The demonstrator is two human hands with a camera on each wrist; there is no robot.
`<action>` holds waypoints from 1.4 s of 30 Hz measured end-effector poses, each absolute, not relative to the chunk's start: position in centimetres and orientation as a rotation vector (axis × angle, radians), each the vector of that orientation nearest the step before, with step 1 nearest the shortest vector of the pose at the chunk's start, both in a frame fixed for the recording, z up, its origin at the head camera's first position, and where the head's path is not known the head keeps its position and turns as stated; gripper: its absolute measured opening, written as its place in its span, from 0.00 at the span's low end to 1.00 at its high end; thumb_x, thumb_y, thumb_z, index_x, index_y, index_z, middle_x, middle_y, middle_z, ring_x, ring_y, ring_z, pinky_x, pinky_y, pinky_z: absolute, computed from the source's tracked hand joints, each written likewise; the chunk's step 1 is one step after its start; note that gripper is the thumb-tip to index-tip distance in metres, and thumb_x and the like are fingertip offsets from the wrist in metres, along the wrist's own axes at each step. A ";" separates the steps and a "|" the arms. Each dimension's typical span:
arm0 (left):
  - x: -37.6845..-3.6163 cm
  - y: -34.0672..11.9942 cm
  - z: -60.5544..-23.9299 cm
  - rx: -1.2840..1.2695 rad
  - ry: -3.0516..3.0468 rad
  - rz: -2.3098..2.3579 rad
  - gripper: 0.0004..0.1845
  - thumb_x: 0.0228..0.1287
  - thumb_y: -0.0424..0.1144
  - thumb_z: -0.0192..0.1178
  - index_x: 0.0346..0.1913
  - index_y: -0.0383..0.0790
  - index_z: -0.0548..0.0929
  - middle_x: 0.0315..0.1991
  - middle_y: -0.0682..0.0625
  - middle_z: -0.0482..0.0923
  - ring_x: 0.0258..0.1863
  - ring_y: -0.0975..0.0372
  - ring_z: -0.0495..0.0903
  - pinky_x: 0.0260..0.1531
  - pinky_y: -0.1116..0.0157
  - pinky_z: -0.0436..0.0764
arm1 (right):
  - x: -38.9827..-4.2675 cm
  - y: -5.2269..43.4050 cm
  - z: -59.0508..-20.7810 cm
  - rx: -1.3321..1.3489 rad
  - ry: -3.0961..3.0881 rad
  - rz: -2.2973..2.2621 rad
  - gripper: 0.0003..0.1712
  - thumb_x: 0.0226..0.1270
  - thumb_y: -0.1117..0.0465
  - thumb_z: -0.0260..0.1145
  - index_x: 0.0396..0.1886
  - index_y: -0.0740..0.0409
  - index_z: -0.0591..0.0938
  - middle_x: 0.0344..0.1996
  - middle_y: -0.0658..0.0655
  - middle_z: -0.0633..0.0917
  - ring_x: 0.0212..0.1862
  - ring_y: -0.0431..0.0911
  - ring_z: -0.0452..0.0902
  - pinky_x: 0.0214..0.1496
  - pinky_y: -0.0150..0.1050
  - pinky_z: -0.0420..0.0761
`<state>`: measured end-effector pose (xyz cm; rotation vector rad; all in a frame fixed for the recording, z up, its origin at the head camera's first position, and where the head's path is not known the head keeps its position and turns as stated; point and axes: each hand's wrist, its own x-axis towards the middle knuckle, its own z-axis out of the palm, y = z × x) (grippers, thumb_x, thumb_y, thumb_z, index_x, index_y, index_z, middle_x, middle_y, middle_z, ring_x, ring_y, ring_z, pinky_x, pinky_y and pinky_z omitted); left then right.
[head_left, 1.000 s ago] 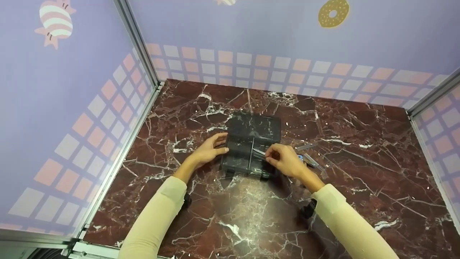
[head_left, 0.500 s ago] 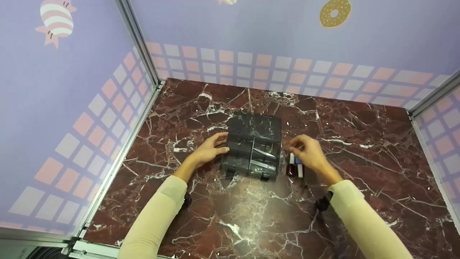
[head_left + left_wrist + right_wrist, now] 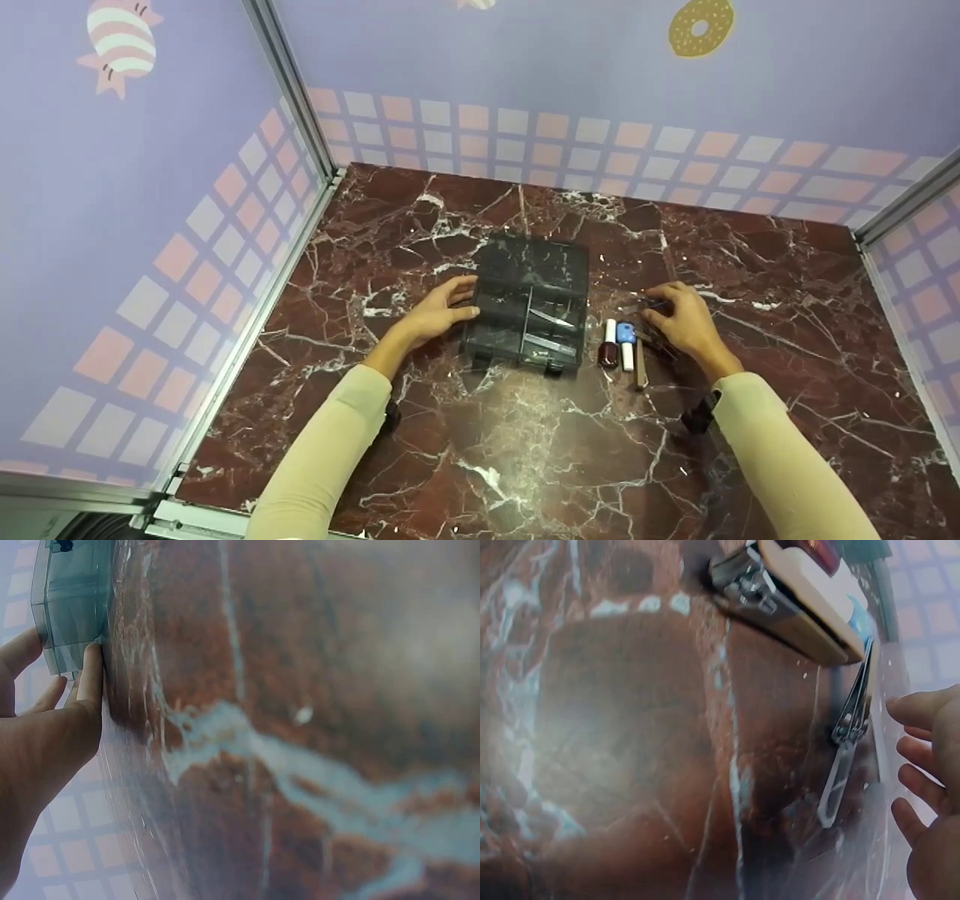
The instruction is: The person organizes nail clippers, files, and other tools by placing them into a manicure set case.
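The clear organiser box, one of its kind, sits near the middle of the marble table; we count a large rear section and divided front compartments, though we cannot tell exactly how many. At least one slim silvery tool lies in the front right compartment, with what may be another below it.

Starting at the left, our left hand rests against the box's left wall with fingers straight and relaxed, holding nothing; the left wrist view shows the fingertips touching the box's corner where it meets the table.

Just to the right of the box, we see a small cluster of loose items on the marble: one dark red nail polish bottle with a white cap, one item with a blue top and white body just beside it, and one slim brownish stick touching that group on its right. The right wrist view shows one metal nail clipper lying near these, its lever pointing along the table.

Farthest right, our right hand hovers low over the marble just beyond the cluster, fingers loosely bent. A thin dark metal piece lies at its fingertips, but we cannot tell whether the hand pinches it or only touches it. In the right wrist view the fingers are spread and apart from the clipper.
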<state>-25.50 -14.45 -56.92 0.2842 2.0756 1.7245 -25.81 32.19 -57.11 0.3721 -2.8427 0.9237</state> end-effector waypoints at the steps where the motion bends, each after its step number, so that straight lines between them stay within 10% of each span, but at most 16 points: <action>1: -25.5 -14.4 -56.9 0.284 2.076 1.724 0.38 0.78 0.33 0.63 0.84 0.39 0.59 0.81 0.39 0.58 0.81 0.49 0.59 0.75 0.51 0.69 | -25.8 32.3 -57.2 0.374 -2.847 0.919 0.20 0.66 0.69 0.75 0.56 0.72 0.86 0.56 0.72 0.84 0.61 0.69 0.75 0.68 0.66 0.69; 17: -25.4 -14.3 -57.0 0.288 2.081 1.736 0.38 0.77 0.32 0.64 0.83 0.38 0.60 0.81 0.38 0.60 0.80 0.47 0.60 0.76 0.50 0.68 | -25.0 32.8 -58.3 0.283 -2.837 0.951 0.05 0.63 0.72 0.74 0.37 0.68 0.85 0.34 0.65 0.82 0.40 0.58 0.74 0.46 0.51 0.71; 42: -25.5 -14.4 -57.2 0.295 2.095 1.724 0.37 0.78 0.33 0.62 0.83 0.37 0.59 0.80 0.39 0.61 0.80 0.48 0.61 0.76 0.51 0.69 | -24.7 27.4 -54.3 0.462 -2.845 1.236 0.03 0.69 0.70 0.74 0.37 0.63 0.86 0.30 0.57 0.87 0.33 0.48 0.80 0.36 0.31 0.78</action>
